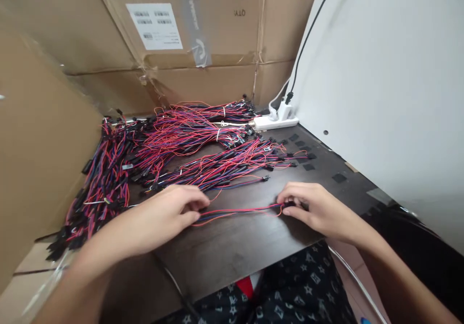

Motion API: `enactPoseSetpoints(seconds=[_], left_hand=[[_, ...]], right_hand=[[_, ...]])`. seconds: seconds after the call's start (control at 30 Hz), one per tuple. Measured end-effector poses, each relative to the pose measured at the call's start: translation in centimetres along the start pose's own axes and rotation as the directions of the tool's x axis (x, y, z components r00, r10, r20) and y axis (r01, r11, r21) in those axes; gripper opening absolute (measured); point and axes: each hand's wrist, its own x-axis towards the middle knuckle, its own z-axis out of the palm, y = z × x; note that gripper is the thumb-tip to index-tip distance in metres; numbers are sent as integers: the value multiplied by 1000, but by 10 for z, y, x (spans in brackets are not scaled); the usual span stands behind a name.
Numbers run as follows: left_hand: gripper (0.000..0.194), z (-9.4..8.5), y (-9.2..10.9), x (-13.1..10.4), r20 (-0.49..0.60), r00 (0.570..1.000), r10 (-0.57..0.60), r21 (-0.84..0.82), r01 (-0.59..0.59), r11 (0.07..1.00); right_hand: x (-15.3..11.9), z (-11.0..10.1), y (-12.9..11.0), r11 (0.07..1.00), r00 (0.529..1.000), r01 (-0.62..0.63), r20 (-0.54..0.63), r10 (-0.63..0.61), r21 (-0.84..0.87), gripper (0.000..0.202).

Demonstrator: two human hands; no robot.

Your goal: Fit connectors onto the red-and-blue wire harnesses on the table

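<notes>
A thin wire harness (239,211) of red, orange and dark wires stretches between my hands, just over the dark table. My right hand (304,205) pinches its right end, where a small black connector (289,204) shows between the fingers. At the other side, my left hand (181,208) has its thumb and fingers closed around the harness; the part beyond that hand is hidden behind it. Just past my hands lies a loose pile of similar wire harnesses (217,164), with black connectors at its right end.
Tied bundles of harnesses (181,131) lie at the back, and another heap (105,169) runs along the left. A white power strip (276,122) stands by the white panel (391,73). Cardboard (224,29) walls the back and left. Black tape squares (339,177) dot the table's right side.
</notes>
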Motion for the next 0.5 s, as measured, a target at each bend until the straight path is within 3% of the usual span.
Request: enactPoseSetpoints(seconds=[0.1,0.23,0.3,0.37,0.5], left_hand=[[26,22,41,9,-171,980,104,-59,-115,992],[18,63,80,24,-159,967,198,-118,-218,969],[12,77,84,30,-127,984,122,-227,-149,962],[10,82,80,33,-22,999,40,-426,-46,903],[7,81,71,39,57,998,27,-636,16,771]], right_hand=[[-4,4,-9,997,996,74,-45,-74,0,10],[-6,12,-19,984,981,175,-85,-172,36,20],[-6,16,-21,979,971,203,-132,-198,31,22],[-5,18,-21,975,962,220,-167,-214,16,21],[-5,21,-17,967,950,255,-189,-250,2,14]])
